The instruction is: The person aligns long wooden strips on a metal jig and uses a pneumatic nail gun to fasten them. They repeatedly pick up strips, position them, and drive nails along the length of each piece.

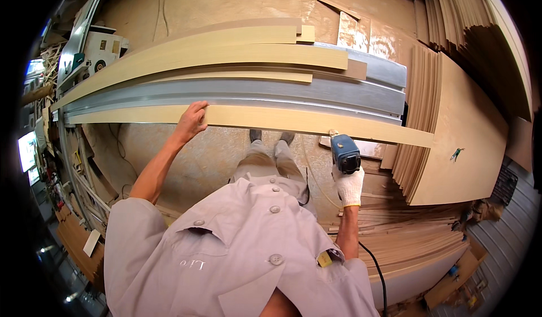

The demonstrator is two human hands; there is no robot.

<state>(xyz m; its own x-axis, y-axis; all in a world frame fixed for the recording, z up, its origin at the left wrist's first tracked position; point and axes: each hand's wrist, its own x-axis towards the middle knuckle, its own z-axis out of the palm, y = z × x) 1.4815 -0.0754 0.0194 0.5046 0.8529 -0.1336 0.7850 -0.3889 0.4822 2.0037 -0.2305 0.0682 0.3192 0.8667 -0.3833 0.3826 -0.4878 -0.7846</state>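
Long strip: the pale strip [271, 119] lies along the near side of the metal table [350, 94], its right end sticking out past the table's.
Left hand: bare, your left hand [192, 121] sits on the strip at the table's near side, fingers curled narrow.
Right hand: gloved, your right hand [349, 186] is wrapped around the blue power tool [345, 153], just off the table's near side, its head at the strip's near edge.
Unclear from above: whether the left fingers pinch or merely press, and whether the tool touches wood.
Tool handling: hold its base square to the edge and feed evenly; tilting would likely gouge.
Bracing: press the strip firmly against the table, fingers well away from the cutter; the overhanging end may flex.
Cord: let the black cord [377, 263], on your side of the table, trail free of your elbow.
Lettering: small pale characters [193, 265] mark your shirt, nearer you than the table; the tool shows no readable brand.
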